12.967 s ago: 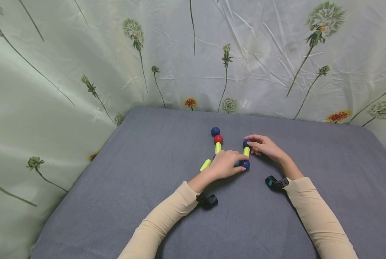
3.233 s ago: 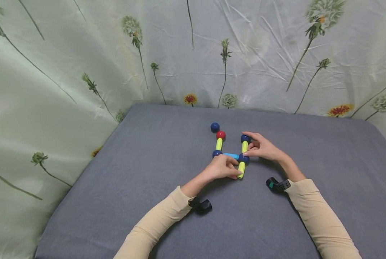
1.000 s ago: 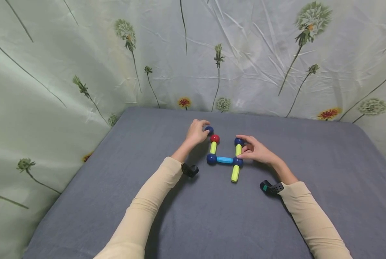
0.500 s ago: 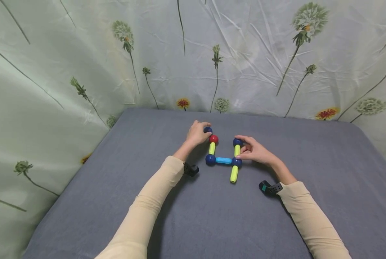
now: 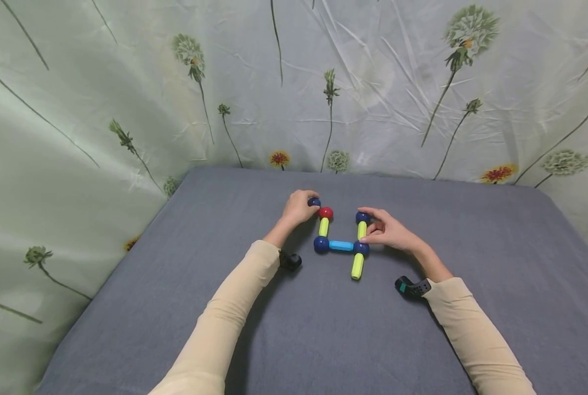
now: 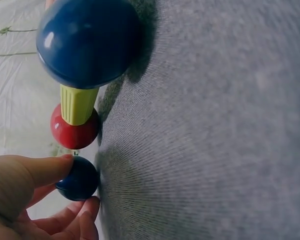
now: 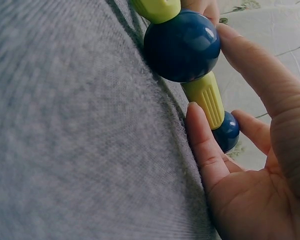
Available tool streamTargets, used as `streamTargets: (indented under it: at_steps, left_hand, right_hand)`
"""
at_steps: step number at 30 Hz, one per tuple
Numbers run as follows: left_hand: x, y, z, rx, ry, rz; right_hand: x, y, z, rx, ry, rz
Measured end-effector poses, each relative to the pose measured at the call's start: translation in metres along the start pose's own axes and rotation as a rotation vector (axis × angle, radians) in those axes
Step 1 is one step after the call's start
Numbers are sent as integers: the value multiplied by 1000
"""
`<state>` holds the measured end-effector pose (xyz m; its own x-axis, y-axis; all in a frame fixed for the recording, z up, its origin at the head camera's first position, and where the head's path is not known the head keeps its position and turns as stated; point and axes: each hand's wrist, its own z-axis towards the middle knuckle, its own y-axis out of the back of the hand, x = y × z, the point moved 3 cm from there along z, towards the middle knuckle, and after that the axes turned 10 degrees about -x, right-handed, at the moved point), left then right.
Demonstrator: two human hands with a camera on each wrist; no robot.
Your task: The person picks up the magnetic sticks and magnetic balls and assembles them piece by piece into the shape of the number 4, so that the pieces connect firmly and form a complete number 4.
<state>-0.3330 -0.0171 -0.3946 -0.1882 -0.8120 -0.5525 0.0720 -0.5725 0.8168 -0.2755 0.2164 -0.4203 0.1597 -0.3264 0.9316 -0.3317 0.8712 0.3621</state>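
Observation:
A shape of magnetic rods and balls lies on the grey cloth. Its blue rod (image 5: 341, 246) runs between a left blue ball (image 5: 321, 244) and a right blue ball (image 7: 182, 46). One yellow rod (image 5: 324, 227) leads from the left ball up to a red ball (image 6: 75, 127). From the right ball, a yellow rod (image 7: 207, 99) reaches a far blue ball (image 7: 226, 131), and another yellow rod (image 5: 357, 266) points toward the person. My left hand (image 5: 298, 208) pinches a separate blue ball (image 6: 79, 179) beside the red one. My right hand (image 5: 389, 229) spans the right arm, thumb at the right ball, fingers at the far ball.
Grey cloth (image 5: 304, 329) covers the whole work surface. Behind it and to the left hangs a pale curtain (image 5: 373, 99) printed with dandelions. Each wrist wears a black strap (image 5: 412, 287).
Over the seconds before, a loose yellow rod joined the right ball, and the left hand went from it to the separate blue ball. Lately that ball shifted slightly leftward; the right hand stays put.

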Motion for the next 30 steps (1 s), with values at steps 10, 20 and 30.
streamTargets:
  at_steps: [10,20,30]
  left_hand:
    - [-8,-9,-2,19,7,-18]
    - [3,1,-13,24,12,-72]
    - [26,19,-35,39,28,-106]
  right_hand:
    - [-6,13,-13,-30,-13,0]
    - [-4,12,-7,-16,-16,-13]
    - [1,4,2,19,10,33]
